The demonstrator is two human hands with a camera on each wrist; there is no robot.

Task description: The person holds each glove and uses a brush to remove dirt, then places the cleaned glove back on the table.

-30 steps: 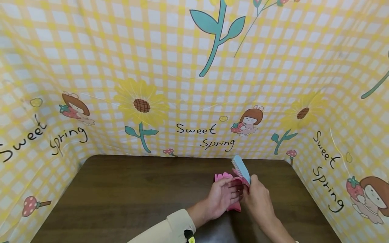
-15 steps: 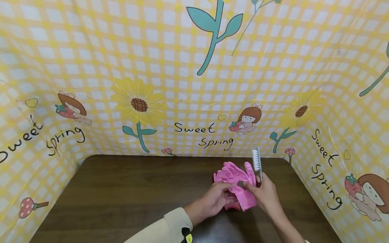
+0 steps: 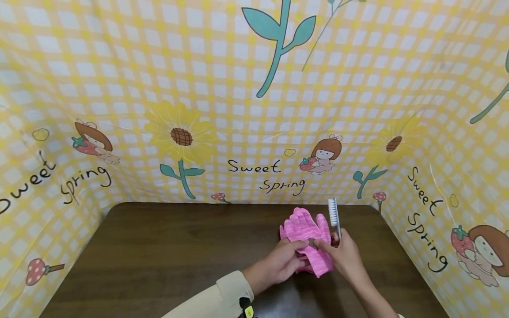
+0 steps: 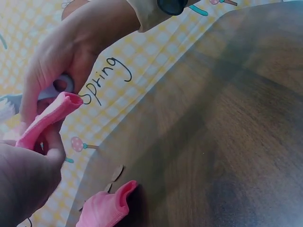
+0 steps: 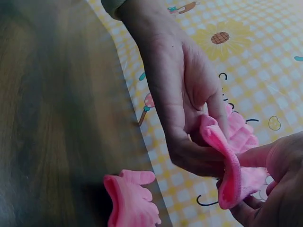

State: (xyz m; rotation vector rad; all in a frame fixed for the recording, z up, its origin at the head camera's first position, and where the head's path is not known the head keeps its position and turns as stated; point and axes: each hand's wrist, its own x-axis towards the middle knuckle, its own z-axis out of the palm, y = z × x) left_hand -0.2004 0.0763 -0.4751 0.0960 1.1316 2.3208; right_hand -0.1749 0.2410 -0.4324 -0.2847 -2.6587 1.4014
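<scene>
A pink knitted glove is held up over the table, its fingers pointing away and its cuff toward me. My left hand pinches it from the left, thumb on the front. From the right, my right hand presses its thumb on the same glove. That hand also grips a light-blue brush, white bristles up and facing left. Between the two thumbs a small dark brown patch shows on the glove; whether it is a stain or a loose piece I cannot tell. A second pink glove lies below on the table.
The dark wooden table has curtain-like yellow checked cloth behind it and on both sides. Small brown flat pieces lie near the second glove in the left wrist view.
The glove has been turned from under my left hand to lie spread between both hands. The brush has swung from leaning left over it to standing upright at its right.
</scene>
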